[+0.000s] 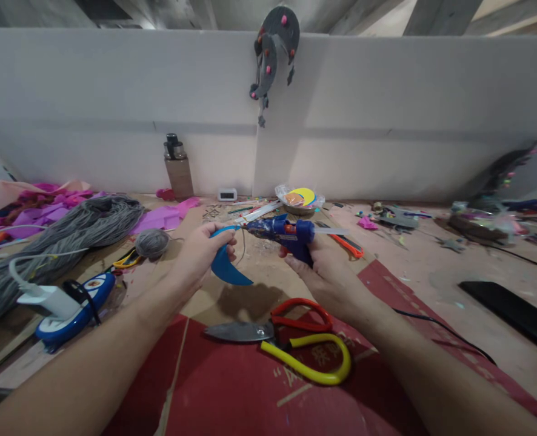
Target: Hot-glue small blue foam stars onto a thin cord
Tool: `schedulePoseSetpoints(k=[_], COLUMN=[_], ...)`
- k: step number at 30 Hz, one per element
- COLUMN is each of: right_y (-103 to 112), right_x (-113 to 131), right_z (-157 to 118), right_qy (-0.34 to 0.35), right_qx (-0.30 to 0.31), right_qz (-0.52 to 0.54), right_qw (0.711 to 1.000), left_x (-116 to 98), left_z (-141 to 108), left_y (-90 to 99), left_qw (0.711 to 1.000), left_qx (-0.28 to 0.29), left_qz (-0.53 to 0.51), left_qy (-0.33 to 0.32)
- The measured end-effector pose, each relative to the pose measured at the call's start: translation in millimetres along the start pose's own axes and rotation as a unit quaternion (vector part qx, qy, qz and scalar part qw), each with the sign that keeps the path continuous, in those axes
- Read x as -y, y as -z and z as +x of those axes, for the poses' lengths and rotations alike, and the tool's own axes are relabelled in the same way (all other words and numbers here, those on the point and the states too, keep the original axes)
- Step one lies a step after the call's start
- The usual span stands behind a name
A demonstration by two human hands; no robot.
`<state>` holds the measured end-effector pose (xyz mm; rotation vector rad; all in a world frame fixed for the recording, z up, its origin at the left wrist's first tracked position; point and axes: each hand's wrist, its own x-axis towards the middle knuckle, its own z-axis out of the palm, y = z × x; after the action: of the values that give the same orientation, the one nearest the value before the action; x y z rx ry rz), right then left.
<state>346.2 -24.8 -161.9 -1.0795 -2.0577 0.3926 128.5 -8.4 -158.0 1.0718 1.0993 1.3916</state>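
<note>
My left hand [207, 248] pinches a blue crescent-shaped cutout [229, 268] by its upper part, with one pointed end hanging down to the right. In my right hand [320, 266] is a dark blue hot glue gun [286, 230], gripped by its handle. Its nozzle points left at the top of the crescent; whether it touches is too small to tell. A clear glue stick [332, 231] sticks out of the gun's back. Below both hands lie scissors [268, 333] with one red and one yellow handle.
Red cardboard [223, 387] covers the near table. Grey yarn [91, 230], a yarn ball [151, 243] and a blue power strip [75, 315] lie left. Orange-handled scissors [348, 245] and a black phone-like slab [514, 315] lie right. A grey moon ornament [282, 27] hangs on the white panel.
</note>
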Motion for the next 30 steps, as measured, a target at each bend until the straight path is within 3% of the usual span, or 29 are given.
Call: schedulePoseSetpoints(k=[30], right_y=[-0.1], right_x=[1.4], right_z=[-0.4], right_qy=[-0.007], right_qx=[0.000], right_qz=[-0.023], right_qw=[1.000], left_x=[2.4], left_z=[1.3], left_y=[2.8], left_qw=[1.000], left_qx=[0.024], left_qz=[-0.001], left_qy=[-0.006])
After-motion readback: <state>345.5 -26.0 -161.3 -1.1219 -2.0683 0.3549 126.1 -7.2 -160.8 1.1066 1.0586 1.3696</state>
